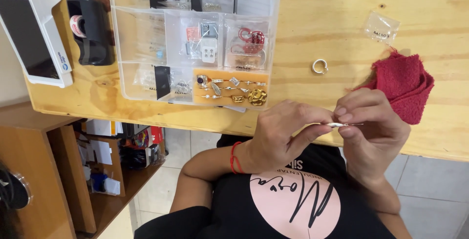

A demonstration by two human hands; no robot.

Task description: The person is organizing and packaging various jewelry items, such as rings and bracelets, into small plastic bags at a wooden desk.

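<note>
The left hand point(278, 134) and the right hand point(371, 126) meet at the near edge of the wooden table point(332, 9), fingertips pinched together on one small silver piece point(336, 124), a slender bright item held between thumb and forefinger of both hands; its exact kind cannot be told. A red cord bracelet point(235, 157) sits on the left wrist. Just beyond the right hand, a crumpled red cloth point(404, 85) lies on the table. Farther off, a silver ring point(319, 66) rests alone on the wood, well apart from the cloth, and a small clear plastic bag point(381, 27) lies farther right. To the left, a clear compartment box point(195, 39) holds bagged items, a red piece, and an orange pad carrying rings and small silver and gold pieces. Left of the box stands a black tape dispenser point(90, 31), and at the far left edge a white and blue handheld terminal point(31, 29).
</note>
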